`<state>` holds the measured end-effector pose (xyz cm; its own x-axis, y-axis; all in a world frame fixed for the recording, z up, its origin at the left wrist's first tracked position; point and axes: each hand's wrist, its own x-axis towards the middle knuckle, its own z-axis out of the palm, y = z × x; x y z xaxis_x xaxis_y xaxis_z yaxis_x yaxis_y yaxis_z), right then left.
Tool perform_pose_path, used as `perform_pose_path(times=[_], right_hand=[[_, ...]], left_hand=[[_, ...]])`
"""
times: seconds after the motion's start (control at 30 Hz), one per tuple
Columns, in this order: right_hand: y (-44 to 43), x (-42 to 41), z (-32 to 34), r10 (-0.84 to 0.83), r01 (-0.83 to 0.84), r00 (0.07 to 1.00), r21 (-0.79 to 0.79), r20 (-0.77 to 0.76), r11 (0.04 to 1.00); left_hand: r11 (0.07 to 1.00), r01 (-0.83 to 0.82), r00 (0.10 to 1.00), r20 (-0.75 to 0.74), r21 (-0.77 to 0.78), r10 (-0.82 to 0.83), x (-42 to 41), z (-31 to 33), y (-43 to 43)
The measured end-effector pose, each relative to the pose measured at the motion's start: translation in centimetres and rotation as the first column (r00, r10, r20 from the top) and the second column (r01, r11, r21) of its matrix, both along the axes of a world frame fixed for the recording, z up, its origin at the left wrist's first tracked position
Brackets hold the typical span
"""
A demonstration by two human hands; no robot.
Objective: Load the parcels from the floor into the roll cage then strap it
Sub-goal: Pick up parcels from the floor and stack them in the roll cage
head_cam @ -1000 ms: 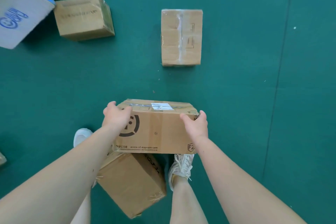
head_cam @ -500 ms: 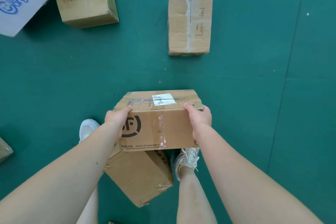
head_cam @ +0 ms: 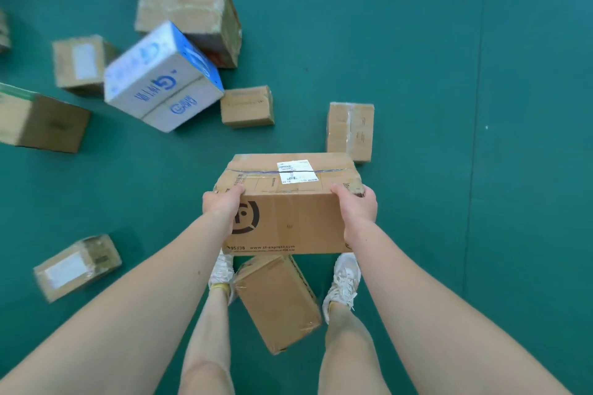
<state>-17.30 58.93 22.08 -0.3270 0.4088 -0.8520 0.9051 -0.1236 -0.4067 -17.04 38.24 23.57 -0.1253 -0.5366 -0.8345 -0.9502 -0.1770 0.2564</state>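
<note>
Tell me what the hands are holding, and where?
A brown box, gripped at its two ends: left hand on the left end, right hand on the right.

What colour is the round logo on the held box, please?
The logo is black, seen in the head view.

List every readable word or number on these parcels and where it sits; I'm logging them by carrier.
"www.sf-express.com": lower front face of the held parcel.
"95?38": same face, bottom left; the middle digit is unclear.
Too small to read: the white label on its top.
Blurred, unreadable: the blue print on the blue-and-white box.
Blurred, unreadable: the faint print on the small brown box.
</note>
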Motion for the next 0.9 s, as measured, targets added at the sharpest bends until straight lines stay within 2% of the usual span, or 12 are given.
perform_pose_path(times=[0.2,0.33,0.43,0.67,0.9], right_hand=[[-2.0,-2.7,12.4,0.11,-0.12,0.982,-0.057,-0.152,0.991],[-3.5,-4.0,20.0,0.19,-0.226,0.941,-0.101,-0.28,0.969],[-5.1,-4.4,24.9,0.262,-0.307,0.9,-0.079,-0.347,0.949],[-11.7,-4.1,33.3,0.358,-0.419,0.8,-0.022,-0.481,0.907],[-24.4,-3.2,39.1,0.446,-0.555,0.681,-0.012,-0.58,0.832]], left_hand=[[0.996,-0.068,0.986,-0.155,-0.056,0.059,-0.3,13.0,-2.5],[0.986,-0.143,0.948,-0.297,-0.088,0.111,0.4,20.3,-4.2],[0.972,-0.213,0.911,-0.379,-0.097,0.162,1.6,24.9,-5.4],[0.918,-0.378,0.799,-0.543,-0.122,0.257,5.5,32.7,-10.4],[0.837,-0.534,0.671,-0.661,-0.116,0.336,9.8,38.1,-20.8]])
